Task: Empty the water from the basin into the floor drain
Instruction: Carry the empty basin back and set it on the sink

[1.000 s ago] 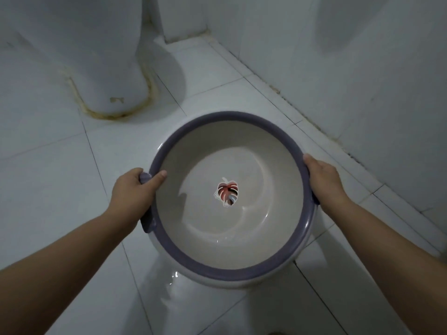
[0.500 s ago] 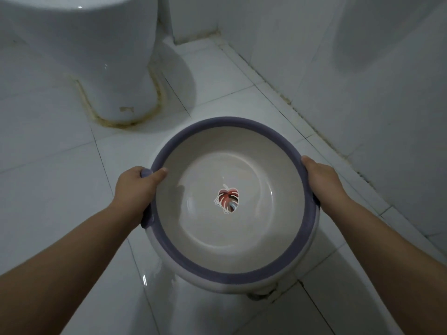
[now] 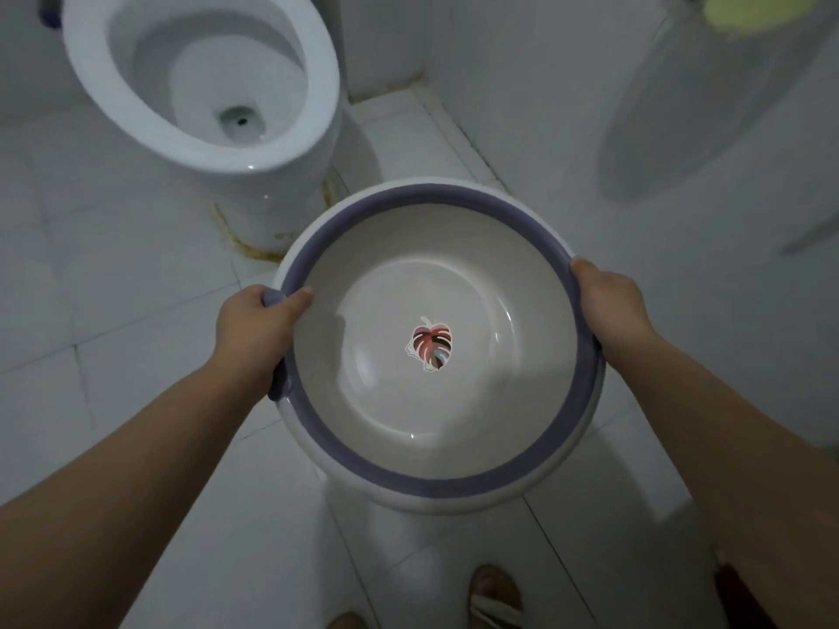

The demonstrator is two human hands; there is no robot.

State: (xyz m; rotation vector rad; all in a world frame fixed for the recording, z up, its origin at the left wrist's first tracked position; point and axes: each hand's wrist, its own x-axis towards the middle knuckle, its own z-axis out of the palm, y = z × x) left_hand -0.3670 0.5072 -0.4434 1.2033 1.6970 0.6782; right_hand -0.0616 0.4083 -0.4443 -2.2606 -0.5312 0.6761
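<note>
A round white basin [image 3: 476, 429] with a purple rim and a red leaf sticker on its bottom is held level above the tiled floor. My left hand [image 3: 256, 326] grips the left rim handle, thumb over the edge. On the opposite side my right hand [image 3: 610, 301] clasps the right rim. The basin's inside looks glossy; I cannot tell whether any water lies in it. No floor drain shows; the basin hides the floor beneath it.
A white toilet [image 3: 204, 97] with an open bowl stands at the upper left, its base stained. The tiled wall [image 3: 567, 106] runs along the right. A foot in a sandal [image 3: 495, 592] shows at the bottom. White floor tiles [image 3: 113, 265] spread to the left.
The basin has risen, held by both hands, and the view has tipped up, bringing the toilet bowl and my foot into sight.
</note>
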